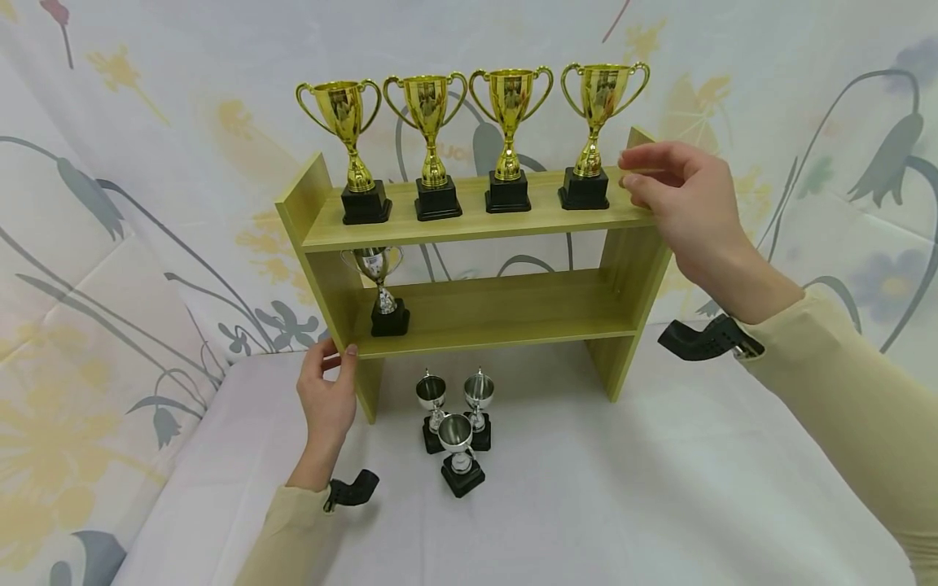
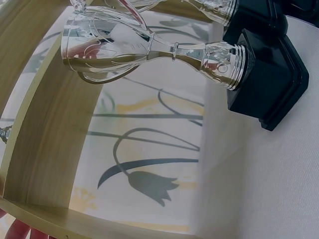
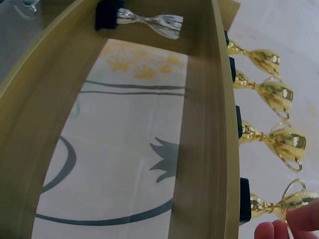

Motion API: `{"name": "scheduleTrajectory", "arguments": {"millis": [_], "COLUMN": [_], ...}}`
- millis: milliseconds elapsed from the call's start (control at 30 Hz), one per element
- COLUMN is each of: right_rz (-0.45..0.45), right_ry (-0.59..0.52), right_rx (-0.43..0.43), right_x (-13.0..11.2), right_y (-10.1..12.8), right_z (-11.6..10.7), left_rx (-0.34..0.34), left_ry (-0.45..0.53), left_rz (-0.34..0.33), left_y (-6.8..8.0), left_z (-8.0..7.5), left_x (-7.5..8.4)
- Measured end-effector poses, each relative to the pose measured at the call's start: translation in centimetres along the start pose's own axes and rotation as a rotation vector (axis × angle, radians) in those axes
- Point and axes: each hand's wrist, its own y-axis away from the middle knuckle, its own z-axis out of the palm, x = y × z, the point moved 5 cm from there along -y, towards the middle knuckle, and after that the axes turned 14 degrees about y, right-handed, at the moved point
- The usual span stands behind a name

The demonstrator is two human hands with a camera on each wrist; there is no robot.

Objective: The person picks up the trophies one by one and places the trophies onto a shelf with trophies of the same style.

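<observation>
Both hands steadied the wooden shelf unit [image 1: 476, 220] near the table's back edge: the left hand [image 1: 327, 396] pinched its lower-left corner, the right hand [image 1: 677, 199] its upper-right end beside the gold trophies [image 1: 506, 122].

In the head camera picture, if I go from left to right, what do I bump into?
Left hand → silver trophy on the lower shelf → four gold trophies along the top shelf → right hand.
</observation>
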Motion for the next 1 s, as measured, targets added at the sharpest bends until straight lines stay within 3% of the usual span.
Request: {"name": "scheduleTrajectory", "arguments": {"millis": [200,567,1000], "right_rz": [-0.008,-0.105,-0.155], "right_ry": [-0.038,-0.113,0.021], "right_rx": [-0.02,0.004,-0.023], "right_x": [0.3,0.4,1.7], "right_y": [0.6,1.9,3.7], "right_z": [-0.1,0.4,1.5], "left_rx": [-0.002,-0.005,-0.006], "left_ry": [0.004,-0.001,0.003], "left_rz": [0.001,-0.005,-0.004], "left_y": [0.0,0.1,0.0], "left_z": [0.0,0.0,0.0], "left_x": [0.1,-0.1,-0.1]}}
